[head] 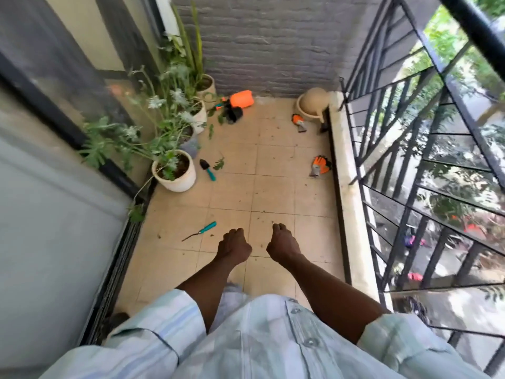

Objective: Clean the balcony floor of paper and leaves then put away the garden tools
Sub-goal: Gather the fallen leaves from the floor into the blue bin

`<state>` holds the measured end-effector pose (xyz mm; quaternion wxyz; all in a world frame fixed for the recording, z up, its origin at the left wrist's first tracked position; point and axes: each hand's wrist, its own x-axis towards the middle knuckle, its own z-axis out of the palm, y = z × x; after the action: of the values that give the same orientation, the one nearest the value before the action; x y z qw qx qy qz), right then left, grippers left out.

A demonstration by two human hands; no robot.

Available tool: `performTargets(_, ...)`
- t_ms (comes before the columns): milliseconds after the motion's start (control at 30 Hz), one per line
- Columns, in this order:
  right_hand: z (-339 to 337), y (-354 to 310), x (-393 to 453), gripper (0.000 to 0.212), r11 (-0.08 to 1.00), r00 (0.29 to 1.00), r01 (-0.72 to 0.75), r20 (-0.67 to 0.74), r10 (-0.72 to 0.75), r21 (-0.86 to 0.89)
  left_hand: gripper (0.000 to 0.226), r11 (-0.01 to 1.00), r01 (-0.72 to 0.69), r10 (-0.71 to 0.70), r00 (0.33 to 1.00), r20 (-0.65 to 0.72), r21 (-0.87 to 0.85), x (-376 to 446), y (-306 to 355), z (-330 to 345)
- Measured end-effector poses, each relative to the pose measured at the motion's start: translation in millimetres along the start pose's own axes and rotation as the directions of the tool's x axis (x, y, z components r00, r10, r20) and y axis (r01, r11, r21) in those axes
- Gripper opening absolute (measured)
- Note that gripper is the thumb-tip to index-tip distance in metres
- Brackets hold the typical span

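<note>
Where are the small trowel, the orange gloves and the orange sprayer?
trowel (207, 170): head view, on its teal handle just behind the black blade.
gloves (319, 166): head view, on the orange palm area.
sprayer (241, 99): head view, on the orange tank.

No writing, label, brand, number or sign can be read anywhere in this view.
</note>
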<state>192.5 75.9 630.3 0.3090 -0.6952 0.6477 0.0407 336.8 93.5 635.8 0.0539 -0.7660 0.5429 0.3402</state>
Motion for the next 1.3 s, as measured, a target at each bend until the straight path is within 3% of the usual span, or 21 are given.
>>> performTargets(200,-38.5,40.0,58.6,0.036,0.99,0.99,-0.136,-0.034,0.137,0.045,0.055,0.995,-0.074,0.069,0.995,0.072,0.068,76.4,51.7,-16.6)
performTargets(400,-86.1,39.3,163.3,0.037,0.986,0.986,-0.165,-0.031,0.166,0.023,0.048,0.988,-0.122,0.114,0.99,0.08,0.099,182.6,94.7,-70.2)
performTargets(533,-130.1,13.5,246.9,0.038,0.987,0.986,-0.161,-0.033,0.162,0.028,0.055,0.995,-0.089,0.086,0.995,0.054,0.04,257.2,113.1,-131.7)
performTargets(667,-165.2,-19.2,319.7,0.048,0.987,0.988,-0.142,-0.044,0.146,0.078,0.046,0.998,-0.037,0.037,0.999,0.004,0.041,318.2,122.8,-176.2)
performTargets(933,-205.7,-27.4,450.1,0.054,0.984,0.988,-0.157,0.021,0.156,0.087,0.043,0.993,0.003,-0.013,0.997,0.081,0.12,420.9,144.5,-216.8)
performTargets(1067,-240.9,-13.3,539.8,0.049,0.995,0.994,-0.102,0.037,0.101,0.016,0.047,0.996,0.054,-0.057,0.998,0.034,0.072,493.5,175.0,-247.3)
performTargets(1300,-365.6,-0.7,691.6,0.054,0.997,0.996,0.027,0.09,-0.021,-0.066,0.05,0.987,0.135,-0.134,0.991,0.019,-0.091,606.6,279.4,-307.8)
